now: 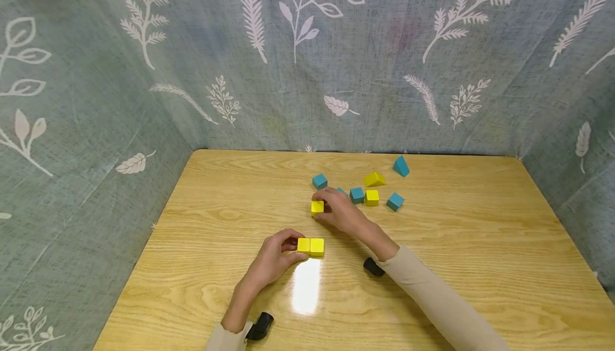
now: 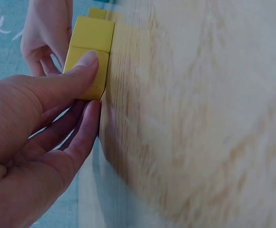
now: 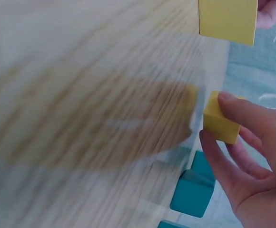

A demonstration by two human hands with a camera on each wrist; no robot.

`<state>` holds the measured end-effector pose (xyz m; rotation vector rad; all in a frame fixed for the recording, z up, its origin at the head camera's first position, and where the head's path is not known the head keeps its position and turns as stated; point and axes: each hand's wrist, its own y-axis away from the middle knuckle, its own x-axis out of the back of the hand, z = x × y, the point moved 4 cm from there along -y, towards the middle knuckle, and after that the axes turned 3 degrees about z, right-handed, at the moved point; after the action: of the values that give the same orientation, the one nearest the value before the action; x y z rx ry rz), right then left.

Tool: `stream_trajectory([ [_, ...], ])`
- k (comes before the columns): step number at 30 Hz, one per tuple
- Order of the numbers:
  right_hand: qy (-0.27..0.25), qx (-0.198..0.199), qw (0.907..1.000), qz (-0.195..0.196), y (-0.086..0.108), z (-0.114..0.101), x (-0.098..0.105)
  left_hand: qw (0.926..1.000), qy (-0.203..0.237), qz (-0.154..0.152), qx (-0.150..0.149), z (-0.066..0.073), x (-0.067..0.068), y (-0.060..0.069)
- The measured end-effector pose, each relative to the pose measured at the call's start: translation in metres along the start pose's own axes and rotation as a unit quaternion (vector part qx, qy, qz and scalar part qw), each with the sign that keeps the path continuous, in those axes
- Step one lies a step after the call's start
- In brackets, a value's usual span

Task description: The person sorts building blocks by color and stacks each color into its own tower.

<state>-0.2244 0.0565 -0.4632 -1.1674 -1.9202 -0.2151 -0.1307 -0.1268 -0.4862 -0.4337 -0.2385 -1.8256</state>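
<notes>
Two yellow cubes [image 1: 310, 247] stand side by side, touching, near the middle of the table. My left hand [image 1: 272, 260] grips the left one between thumb and fingers; in the left wrist view the thumb lies across that yellow cube [image 2: 88, 66]. Farther back, my right hand [image 1: 342, 213] pinches a third yellow cube [image 1: 317, 208]. In the right wrist view this yellow cube [image 3: 220, 121] sits between the thumb and fingertips, beside blue blocks [image 3: 192, 192]. Whether it touches the table I cannot tell.
Behind and right of my right hand lie a blue cube [image 1: 319, 181], another blue cube [image 1: 356, 195], a yellow cube [image 1: 372, 197], a blue cube [image 1: 395, 202], a yellow wedge [image 1: 375, 179] and a blue wedge [image 1: 401, 166]. One blue block is partly hidden by the hand. Patterned cloth hangs behind the table.
</notes>
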Motion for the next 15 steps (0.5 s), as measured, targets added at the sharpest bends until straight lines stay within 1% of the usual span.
stream_trajectory([
  [4, -0.035, 0.002, 0.9993, 0.011, 0.006, -0.003, 0.003, 1.0000, -0.002, 0.003, 0.003, -0.001, 0.000, -0.001],
  [9, -0.084, -0.020, 0.9963, 0.007, 0.016, -0.005, 0.007, 1.0000, -0.001, 0.006, 0.000, -0.001, 0.000, -0.001],
  [15, -0.137, -0.043, 0.9896, 0.008, 0.032, -0.009, 0.009, 1.0000, 0.002, 0.001, -0.003, -0.002, 0.000, -0.001],
])
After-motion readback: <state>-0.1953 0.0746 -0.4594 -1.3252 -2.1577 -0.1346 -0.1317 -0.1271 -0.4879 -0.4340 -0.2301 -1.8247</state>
